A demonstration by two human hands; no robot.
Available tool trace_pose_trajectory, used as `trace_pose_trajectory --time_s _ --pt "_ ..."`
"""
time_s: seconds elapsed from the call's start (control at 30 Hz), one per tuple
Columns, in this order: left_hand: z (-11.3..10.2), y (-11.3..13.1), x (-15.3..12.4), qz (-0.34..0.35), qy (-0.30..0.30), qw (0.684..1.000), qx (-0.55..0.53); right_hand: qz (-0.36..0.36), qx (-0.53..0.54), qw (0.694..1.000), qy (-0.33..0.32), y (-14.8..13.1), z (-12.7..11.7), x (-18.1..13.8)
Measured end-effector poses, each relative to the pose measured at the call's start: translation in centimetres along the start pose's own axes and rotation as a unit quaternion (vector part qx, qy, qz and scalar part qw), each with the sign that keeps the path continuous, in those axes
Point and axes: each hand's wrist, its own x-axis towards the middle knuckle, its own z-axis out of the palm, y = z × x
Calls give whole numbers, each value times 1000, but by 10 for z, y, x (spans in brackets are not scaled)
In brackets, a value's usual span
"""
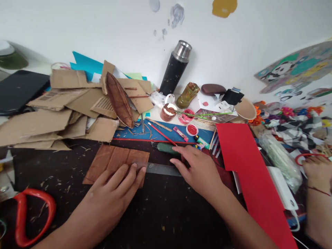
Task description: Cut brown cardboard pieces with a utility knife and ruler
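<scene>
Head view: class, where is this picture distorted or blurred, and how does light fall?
Head view: edges stretch, tilting the black steel-capped flask; the panda-print sheet at right smears; the left hand is sharp; light is soft and even, shadows faint.

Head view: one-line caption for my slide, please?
Left hand presses a brown sheet and ruler on a dark table; right hand rests on the ruler's other end, cardboard scraps behind.

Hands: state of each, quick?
Left hand: open, flat on the brown sheet and ruler, gripping nothing.
Right hand: open, palm down by the ruler, holding nothing.
</scene>
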Motion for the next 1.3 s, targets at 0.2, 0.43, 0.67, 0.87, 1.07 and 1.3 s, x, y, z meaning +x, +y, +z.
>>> trace_pose_trajectory --time_s 0.2,0.43,0.67,0.87,1.07,1.3 --pt "5 0 0 -5 8 1000 -3 -8 -110 994 -26 8 2 5" --pt "5 1 -2 -9 23 1000 -5 0 -116 993 -29 15 9 6" --pt "10 2 -1 -1 40 999 -6 -13 -30 999 23 18 11 4" --pt "13 2 -3 2 43 999 -5 127 219 967 -22 4 -8 -2" --pt "16 3 -4 9 45 999 0 234 444 856 -124 -10 -12 -10" --pt "18 4 -4 10 56 998 -2 128 374 905 -155 -17 -14 -13"
